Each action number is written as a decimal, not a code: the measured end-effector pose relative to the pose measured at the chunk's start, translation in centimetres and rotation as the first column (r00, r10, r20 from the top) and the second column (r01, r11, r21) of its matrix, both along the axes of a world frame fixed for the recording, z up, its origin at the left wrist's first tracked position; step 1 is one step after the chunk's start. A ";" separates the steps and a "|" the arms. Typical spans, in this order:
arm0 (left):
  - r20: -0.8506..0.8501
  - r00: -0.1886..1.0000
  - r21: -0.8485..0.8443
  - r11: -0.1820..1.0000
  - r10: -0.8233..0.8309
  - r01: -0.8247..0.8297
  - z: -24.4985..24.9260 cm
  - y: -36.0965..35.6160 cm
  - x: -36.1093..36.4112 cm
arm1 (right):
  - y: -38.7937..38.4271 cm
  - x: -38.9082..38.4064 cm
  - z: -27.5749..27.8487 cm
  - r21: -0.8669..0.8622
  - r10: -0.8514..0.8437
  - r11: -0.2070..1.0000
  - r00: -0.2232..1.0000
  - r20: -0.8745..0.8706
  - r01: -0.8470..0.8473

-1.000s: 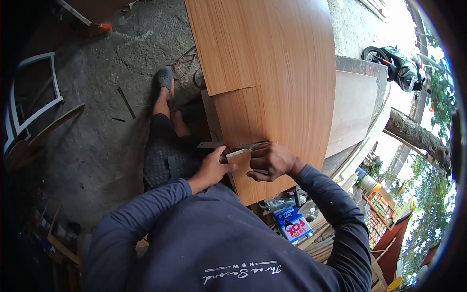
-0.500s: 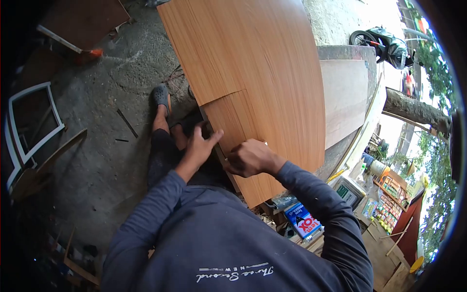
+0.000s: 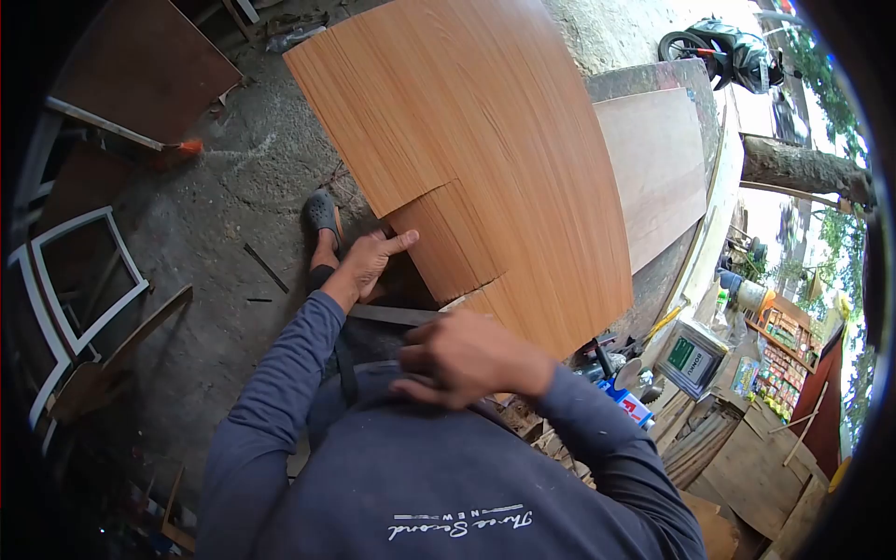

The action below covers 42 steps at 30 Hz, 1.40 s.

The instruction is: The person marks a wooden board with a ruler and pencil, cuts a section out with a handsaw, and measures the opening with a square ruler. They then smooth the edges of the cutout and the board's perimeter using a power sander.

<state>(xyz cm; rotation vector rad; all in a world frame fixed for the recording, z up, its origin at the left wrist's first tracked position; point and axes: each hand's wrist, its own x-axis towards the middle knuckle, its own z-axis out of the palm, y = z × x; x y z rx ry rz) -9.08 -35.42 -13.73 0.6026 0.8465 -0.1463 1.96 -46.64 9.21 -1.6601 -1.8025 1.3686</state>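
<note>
A large wood-grain panel point(image 3: 523, 140) lies in front of me, with two cuts running in from its near edge. Between those cuts is a section point(image 3: 448, 243) whose near edge sits slightly out of level with the rest. My left hand point(image 3: 373, 259) grips this section's edge, thumb on top and the other fingers partly hidden below. Close to my body, clear of the panel, my right hand point(image 3: 476, 359) is closed. A flat grey saw blade point(image 3: 392, 315) sticks out leftward from it; the handle is hidden in the fist.
Under the panel lies a pale board point(image 3: 653, 168). Cans, a white-framed box point(image 3: 693, 357) and wood scraps point(image 3: 709, 439) crowd the right side. White frames point(image 3: 89, 266) stand at left on the concrete floor point(image 3: 252, 177). A motorcycle point(image 3: 737, 56) is parked beyond.
My right hand has come off the panel toward my body, and the saw blade now shows. My left hand has taken hold of the cut section's edge. The second cut is now exposed.
</note>
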 end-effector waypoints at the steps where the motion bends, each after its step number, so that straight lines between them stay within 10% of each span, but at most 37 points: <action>1: 0.006 0.999 0.022 0.999 -0.042 0.042 -1.4 0.0 -0.1 | -0.2 2.0 2.2 0.033 -0.033 0.999 0.998 -0.054 0.035; 4: 0.118 0.992 0.104 0.994 -0.040 0.028 -3.9 -0.6 0.1 | -0.7 8.0 8.7 0.071 -0.147 0.984 0.970 -0.195 0.164; 6: 0.077 0.997 -0.069 0.998 0.013 -0.008 -2.1 -0.7 0.5 | 0.5 10.6 11.3 0.146 -0.112 0.981 0.987 -0.117 0.129; 8: 0.175 0.984 0.129 0.992 -0.017 -0.006 -6.6 -2.2 -0.2 | 2.6 11.8 12.7 0.163 -0.004 0.987 0.998 0.056 -0.005; 18: 0.081 0.996 0.224 0.973 0.036 -0.053 -6.7 -4.6 3.0 | 7.4 11.5 10.4 0.067 0.211 0.970 0.951 0.228 -0.232; 28: 0.125 0.986 0.067 0.990 0.111 -0.120 -7.0 -5.0 2.3 | 0.1 10.8 17.0 0.146 -0.217 0.975 0.878 0.426 0.170; 35: 0.133 0.978 0.110 0.978 0.161 -0.176 -10.7 -6.8 3.8 | -5.2 10.2 0.9 0.568 -0.525 0.822 0.443 0.727 0.042; 42: 0.177 0.971 -0.038 0.987 0.162 -0.157 -9.5 -6.1 4.2 | -2.3 9.0 -12.5 0.599 -0.640 0.766 0.378 0.669 0.236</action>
